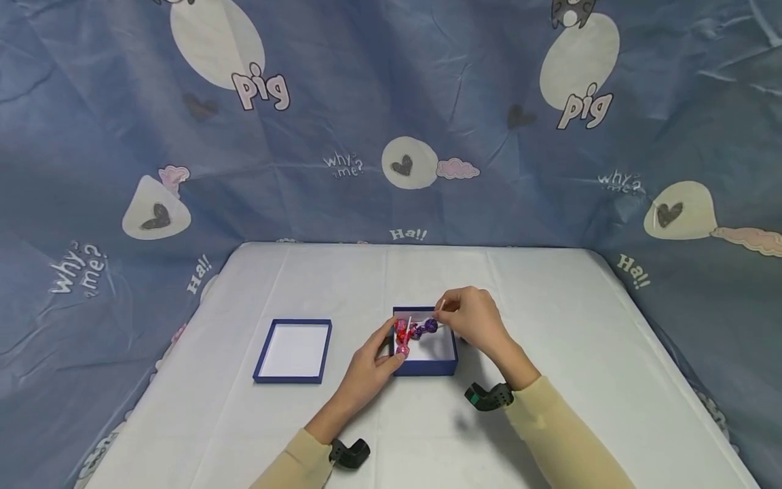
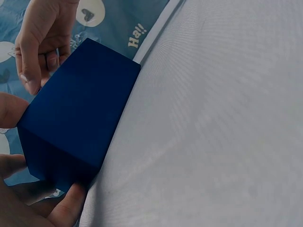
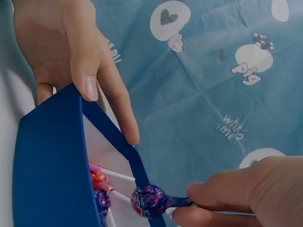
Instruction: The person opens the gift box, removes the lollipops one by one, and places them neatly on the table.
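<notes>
1. Nearest, the right sleeve (image 1: 565, 435) is showing at four o'clock from the blue box (image 1: 425, 368).
2. Left hand (image 1: 369, 361) is gripping its nine-o'clock side.
3. Right hand (image 1: 475, 318), at two o'clock, is pinching a purple lollipop (image 3: 150, 201) over it.
4. More lollipops (image 1: 402, 335) are lying inside.

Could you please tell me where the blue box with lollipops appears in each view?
Head: the blue box, below and slightly right of centre.
Left wrist: the blue box, in the left half.
Right wrist: the blue box, lower left.
Shared landmark: the left hand, which holds it in all three views.
</notes>
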Tool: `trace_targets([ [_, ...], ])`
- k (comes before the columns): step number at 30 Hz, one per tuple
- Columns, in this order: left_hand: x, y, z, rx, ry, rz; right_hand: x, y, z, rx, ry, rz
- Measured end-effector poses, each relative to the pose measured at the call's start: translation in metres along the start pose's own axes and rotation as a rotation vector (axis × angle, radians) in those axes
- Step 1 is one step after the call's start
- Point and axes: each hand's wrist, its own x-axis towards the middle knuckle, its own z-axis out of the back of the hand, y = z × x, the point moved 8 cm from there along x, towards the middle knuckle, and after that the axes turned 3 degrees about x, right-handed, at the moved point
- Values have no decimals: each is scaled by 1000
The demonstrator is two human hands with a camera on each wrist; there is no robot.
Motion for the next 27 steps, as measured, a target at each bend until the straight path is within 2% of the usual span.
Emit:
trace_targets([
  [7,0,1,-1,-17,5,-5,-3,-3,6,-26,11,-13],
  [17,1,2,1,57,-6,0,-9,-5,21,-2,-33,-7],
  [27,2,2,2,62,1,4,-15,-17,31,26,-47,-47],
])
